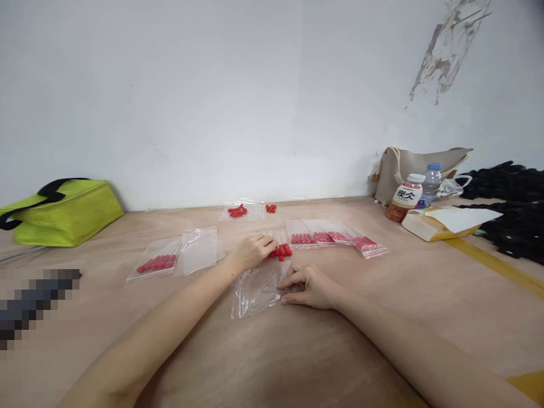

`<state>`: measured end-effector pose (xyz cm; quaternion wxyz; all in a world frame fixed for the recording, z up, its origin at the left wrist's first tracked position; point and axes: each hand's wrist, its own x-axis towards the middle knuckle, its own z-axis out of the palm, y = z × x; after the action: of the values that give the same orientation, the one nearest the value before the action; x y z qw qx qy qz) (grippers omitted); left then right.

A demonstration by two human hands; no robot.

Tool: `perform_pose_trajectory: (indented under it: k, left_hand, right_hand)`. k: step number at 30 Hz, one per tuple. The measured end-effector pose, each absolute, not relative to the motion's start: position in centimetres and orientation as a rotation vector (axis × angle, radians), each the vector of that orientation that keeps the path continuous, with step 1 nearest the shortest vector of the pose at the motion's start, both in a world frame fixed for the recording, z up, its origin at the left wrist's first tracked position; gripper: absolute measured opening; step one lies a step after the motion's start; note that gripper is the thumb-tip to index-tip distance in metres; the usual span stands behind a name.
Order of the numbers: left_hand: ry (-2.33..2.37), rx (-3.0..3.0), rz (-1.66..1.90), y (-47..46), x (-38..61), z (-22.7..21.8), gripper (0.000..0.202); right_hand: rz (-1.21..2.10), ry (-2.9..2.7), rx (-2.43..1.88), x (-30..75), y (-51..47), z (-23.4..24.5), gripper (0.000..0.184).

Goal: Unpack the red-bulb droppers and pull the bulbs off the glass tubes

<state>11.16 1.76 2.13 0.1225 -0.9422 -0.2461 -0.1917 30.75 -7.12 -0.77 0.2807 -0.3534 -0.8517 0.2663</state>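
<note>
Head cam: clr bag (259, 289), creased; sticks (283, 250) red-tipped.

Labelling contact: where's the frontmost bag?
Head view, below centre, slightly left: the bag lies with the right hand at its right edge, left hand beyond.

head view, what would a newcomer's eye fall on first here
Probably the loose red pieces by the left hand near the middle, just beyond the clear bag at the right hand. Next, likely the lime-green bag at far left, and the peeling patch high on the wall at right.
</note>
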Motion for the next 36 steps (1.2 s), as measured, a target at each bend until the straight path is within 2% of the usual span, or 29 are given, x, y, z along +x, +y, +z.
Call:
perform_pose_trajectory:
  k: [3, 8, 12, 14, 16, 20, 27, 31, 34, 36]
  left_hand:
    - [-0.760, -2.741, -0.636, 1.9, 11.1, 1.9, 0.017]
    - [-0.996, -2.592, -0.931, 0.3, 9.3, 2.3, 0.026]
    - [-1.617, -2.539, -1.032, -2.7, 6.5, 3.2, 0.025]
    - [-2.032, -2.618, -0.958, -4.2, 5.4, 3.2, 0.030]
    - [-2.250, -2.740, -0.990, -5.3, 4.8, 2.7, 0.037]
    - [-2.217, -3.006, -1.200, -6.2, 4.4, 1.3, 0.058]
    - [-1.815, -3.161, -1.147, -7.2, 3.4, 3.0, 0.039]
    - [-2.068, -2.888, -1.255, -5.4, 0.0, 4.5, 0.038]
    - [-2.321, -2.240, -1.614, -3.0, -3.0, 4.4, 0.037]
    - [-2.463, -1.924, -1.586, -1.8, -4.2, 3.7, 0.043]
  right_hand:
    - [0.710, -2.288, -0.947, 30.8, -7.2, -0.8, 0.032]
    - [0.707, -2.293, -0.960, 30.8, -7.2, -0.9, 0.031]
    - [0.717, -2.298, -0.974, 30.7, -7.2, -0.8, 0.031]
    - [0.719, -2.304, -0.974, 30.6, -7.2, -0.8, 0.032]
    - [0.709, -2.324, -0.967, 30.5, -7.3, -0.7, 0.034]
    - [0.706, -2.371, -0.942, 30.6, -7.1, -0.6, 0.041]
    - [0.710, -2.369, -0.905, 31.3, -6.9, -0.3, 0.051]
    - [0.712, -2.348, -0.912, 31.3, -7.0, -0.6, 0.053]
    - [0.667, -2.349, -0.946, 31.2, -7.0, -0.9, 0.052]
    - [0.634, -2.364, -0.955, 31.1, -7.0, -1.0, 0.052]
